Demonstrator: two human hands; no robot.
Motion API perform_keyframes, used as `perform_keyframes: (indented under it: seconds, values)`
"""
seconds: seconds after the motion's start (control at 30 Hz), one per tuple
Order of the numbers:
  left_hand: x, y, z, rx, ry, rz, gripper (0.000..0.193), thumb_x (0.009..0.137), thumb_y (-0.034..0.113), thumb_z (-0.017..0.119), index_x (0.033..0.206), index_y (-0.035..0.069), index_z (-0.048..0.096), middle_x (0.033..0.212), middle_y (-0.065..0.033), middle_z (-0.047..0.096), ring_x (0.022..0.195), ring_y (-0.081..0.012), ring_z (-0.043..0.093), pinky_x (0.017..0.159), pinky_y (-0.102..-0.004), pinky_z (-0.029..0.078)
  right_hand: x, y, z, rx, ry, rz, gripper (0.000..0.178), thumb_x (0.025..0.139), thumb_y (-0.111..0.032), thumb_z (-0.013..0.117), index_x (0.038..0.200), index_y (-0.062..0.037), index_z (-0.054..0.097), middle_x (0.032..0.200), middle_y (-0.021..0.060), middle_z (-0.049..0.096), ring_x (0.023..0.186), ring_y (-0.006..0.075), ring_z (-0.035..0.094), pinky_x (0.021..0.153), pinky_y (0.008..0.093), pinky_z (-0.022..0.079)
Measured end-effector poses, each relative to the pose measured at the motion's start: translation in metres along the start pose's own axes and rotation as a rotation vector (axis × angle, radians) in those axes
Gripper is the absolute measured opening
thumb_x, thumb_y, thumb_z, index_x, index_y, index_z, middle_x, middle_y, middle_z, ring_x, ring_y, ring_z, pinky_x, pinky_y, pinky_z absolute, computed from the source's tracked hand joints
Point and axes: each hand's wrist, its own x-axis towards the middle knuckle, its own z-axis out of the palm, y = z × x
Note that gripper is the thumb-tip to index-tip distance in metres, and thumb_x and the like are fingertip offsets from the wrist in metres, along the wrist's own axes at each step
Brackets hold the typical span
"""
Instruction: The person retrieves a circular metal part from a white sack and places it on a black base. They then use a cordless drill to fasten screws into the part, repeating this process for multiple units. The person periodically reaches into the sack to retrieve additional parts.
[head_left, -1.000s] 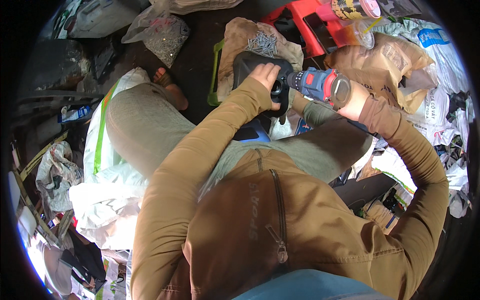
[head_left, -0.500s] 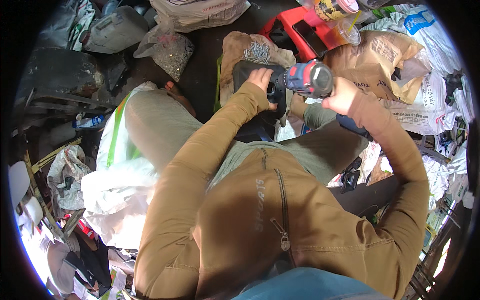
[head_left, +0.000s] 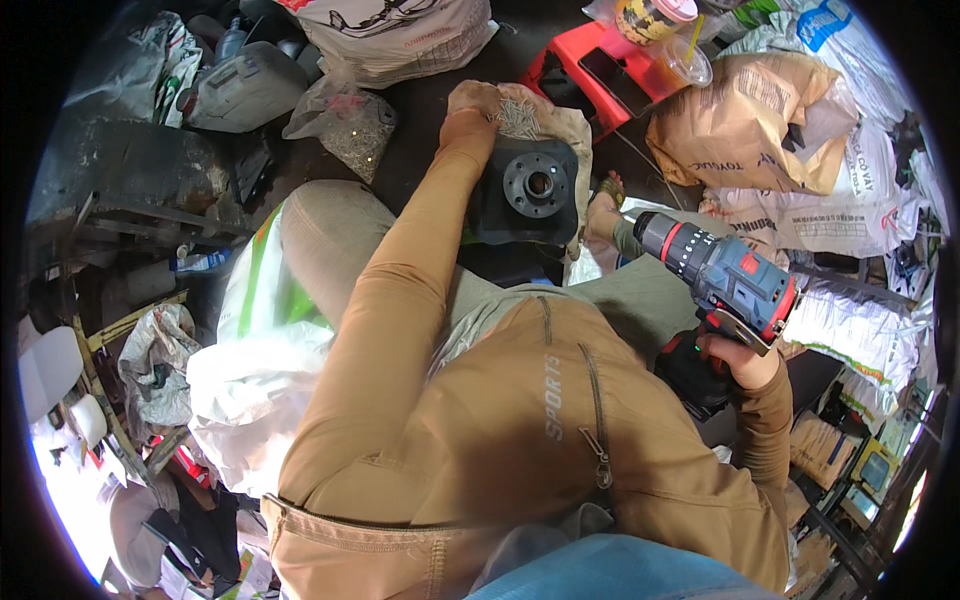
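My right hand (head_left: 738, 358) grips a blue, red and black cordless drill (head_left: 740, 275) by its handle, out to the right over my thigh, its chuck turned up and left. My left hand (head_left: 472, 104) is bent at the left edge of a pile of thin grey screws (head_left: 518, 117). Its fingers look curled; whatever lies between them is hidden. The screws lie on a stained beige sack (head_left: 568, 122). Nearer me sits a black square part (head_left: 497, 212) with a round flange (head_left: 531, 184), which has a ring of small holes and a central bore.
A red stool (head_left: 572, 62) holds a phone (head_left: 615, 82) and drink cups. To its right stands a brown paper sack (head_left: 745, 130). A clear bag of small metal pieces (head_left: 350, 130) lies at the far left. White plastic bags (head_left: 250, 390) lie beside my left leg.
My left hand has left the black part and moved forward to the screws. My right hand has drawn the drill back and right, away from the part, uncovering the flange.
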Motion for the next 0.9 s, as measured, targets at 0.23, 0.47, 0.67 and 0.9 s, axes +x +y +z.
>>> perform_keyframes:
  seconds: [0.23,0.47,0.67,0.9]
  values:
    - [0.058,0.003,0.015,0.318,-0.071,0.050,0.021,0.084,0.018,0.056,0.097,0.016,0.072,0.105,-0.0054,0.068,0.103,-0.0198,0.063,0.085,-0.0299,0.050,-0.007,0.022,0.003,0.060,0.050,-0.089,0.016,0.072,0.001,0.062,0.088,0.0005,0.061,0.071,0.0063,0.062,0.056,0.0147,0.056,0.049,0.0274,0.044]
    - [-0.017,0.019,-0.031,-0.366,-0.018,0.042,0.024,0.079,0.009,0.064,0.103,0.007,0.068,0.099,-0.0080,0.068,0.093,-0.0219,0.064,0.084,-0.0308,0.050,-0.001,0.016,0.010,0.071,0.097,-0.160,0.020,0.072,0.001,0.063,0.092,0.0001,0.060,0.072,0.0050,0.060,0.063,0.0149,0.057,0.057,0.0288,0.045]
    - [-0.101,0.066,-0.070,-1.872,-0.355,-0.107,0.021,0.086,0.014,0.067,0.101,0.000,0.062,0.091,-0.0075,0.065,0.079,-0.0161,0.062,0.075,-0.0267,0.053,0.010,0.003,0.015,0.008,-0.019,-0.196,0.020,0.073,-0.004,0.067,0.093,-0.0028,0.063,0.084,0.0061,0.063,0.079,0.0188,0.061,0.073,0.0310,0.048]
    - [-0.137,0.085,-0.088,-2.025,-0.414,-0.258,0.018,0.089,0.020,0.064,0.092,0.002,0.061,0.084,-0.0039,0.061,0.076,-0.0132,0.060,0.072,-0.0240,0.053,0.020,-0.008,0.025,-0.072,0.028,-0.351,0.023,0.076,-0.009,0.069,0.098,-0.0032,0.064,0.089,0.0074,0.066,0.081,0.0212,0.063,0.074,0.0337,0.050]
